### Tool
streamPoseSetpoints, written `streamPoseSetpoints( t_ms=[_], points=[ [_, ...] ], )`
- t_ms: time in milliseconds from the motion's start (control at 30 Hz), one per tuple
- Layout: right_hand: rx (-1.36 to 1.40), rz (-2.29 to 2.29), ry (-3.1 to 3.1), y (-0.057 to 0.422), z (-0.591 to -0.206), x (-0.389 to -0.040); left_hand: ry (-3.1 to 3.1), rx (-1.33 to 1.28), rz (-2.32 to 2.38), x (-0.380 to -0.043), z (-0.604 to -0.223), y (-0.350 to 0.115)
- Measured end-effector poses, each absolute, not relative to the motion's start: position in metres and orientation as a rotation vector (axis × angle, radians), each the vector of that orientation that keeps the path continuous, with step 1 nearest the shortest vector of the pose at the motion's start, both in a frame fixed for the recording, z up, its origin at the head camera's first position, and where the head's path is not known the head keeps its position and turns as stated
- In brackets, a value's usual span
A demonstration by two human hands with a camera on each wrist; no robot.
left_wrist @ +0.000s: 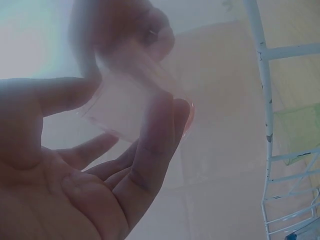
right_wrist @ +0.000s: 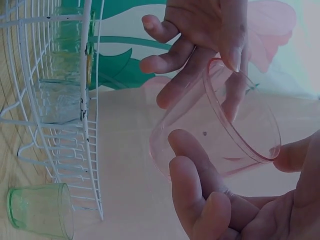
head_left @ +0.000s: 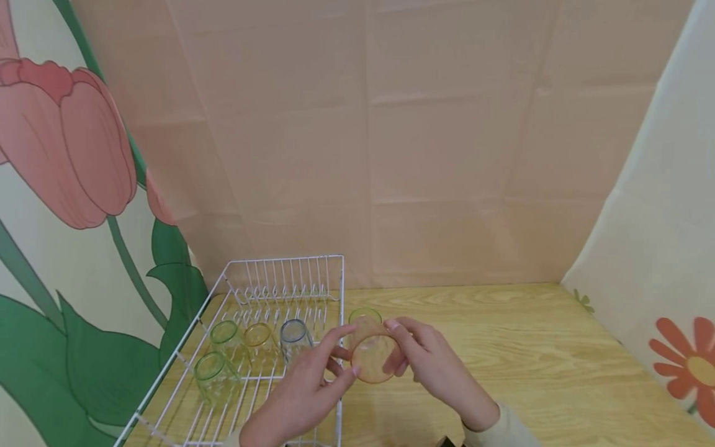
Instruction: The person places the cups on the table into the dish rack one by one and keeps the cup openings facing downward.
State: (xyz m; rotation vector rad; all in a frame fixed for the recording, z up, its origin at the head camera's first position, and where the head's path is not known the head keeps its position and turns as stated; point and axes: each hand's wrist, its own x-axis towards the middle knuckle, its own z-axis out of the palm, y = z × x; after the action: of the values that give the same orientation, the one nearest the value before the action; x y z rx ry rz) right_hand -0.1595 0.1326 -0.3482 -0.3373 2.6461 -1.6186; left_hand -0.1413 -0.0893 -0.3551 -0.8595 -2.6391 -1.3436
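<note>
A clear pinkish-orange glass (head_left: pixel 375 361) is held above the table between both hands, its round mouth tilted up toward the head camera. My left hand (head_left: pixel 307 383) pinches it on the left by thumb and fingers. On the opposite side, my right hand (head_left: pixel 438 366) grips it, with the thumb at the rim in the right wrist view and the fingers along the wall. Seen from the right wrist, the glass (right_wrist: pixel 225 120) has a small dark speck on its side. Just behind it, a green glass (head_left: pixel 364 315) stands on the table, partly covered by the held one.
To the left stands a white wire dish rack (head_left: pixel 342 282). In it are two green glasses (head_left: pixel 211 379), a yellow glass (head_left: pixel 259 344) and a blue glass (head_left: pixel 295 338). The wooden table (head_left: pixel 503 347) reaches a pink backdrop (head_left: pixel 447 155) and printed flower side panels.
</note>
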Motion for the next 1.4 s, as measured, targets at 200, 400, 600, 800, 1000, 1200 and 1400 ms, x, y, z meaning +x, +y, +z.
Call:
streamPoseSetpoints(
  t_ms=[200,400,600,800,1000,1200,1400],
  points=[
    [-0.363,-1.585,2.656,0.1328,-0.3496,-0.1608,-2.651,-0.864,-1.358,-0.1425,-0.3542,-0.0891],
    [-0.394,-1.567,2.643,0.1331,-0.3484,-0.1608,-2.689,-0.846,-1.359,-0.145,-0.3507,-0.0891],
    [-0.411,-1.551,2.618,0.1334,-0.3457,-0.1593,-2.672,-0.84,-1.377,-0.1462,-0.3479,-0.0887],
    [-0.459,-1.54,2.605,0.1343,-0.3472,-0.1581,-2.665,-0.798,-1.422,-0.146,-0.3482,-0.0879],
    [-0.561,-1.529,2.625,0.1349,-0.3484,-0.157,-2.667,-0.76,-1.437,-0.146,-0.3482,-0.0875],
    [-0.642,-1.531,2.647,0.1354,-0.3494,-0.1565,-2.66,-0.738,-1.503,-0.1453,-0.3475,-0.0877],
    [-0.607,-1.522,2.652,0.1353,-0.3486,-0.1548,-2.673,-0.719,-1.487,-0.1442,-0.3481,-0.0879]
  ],
)
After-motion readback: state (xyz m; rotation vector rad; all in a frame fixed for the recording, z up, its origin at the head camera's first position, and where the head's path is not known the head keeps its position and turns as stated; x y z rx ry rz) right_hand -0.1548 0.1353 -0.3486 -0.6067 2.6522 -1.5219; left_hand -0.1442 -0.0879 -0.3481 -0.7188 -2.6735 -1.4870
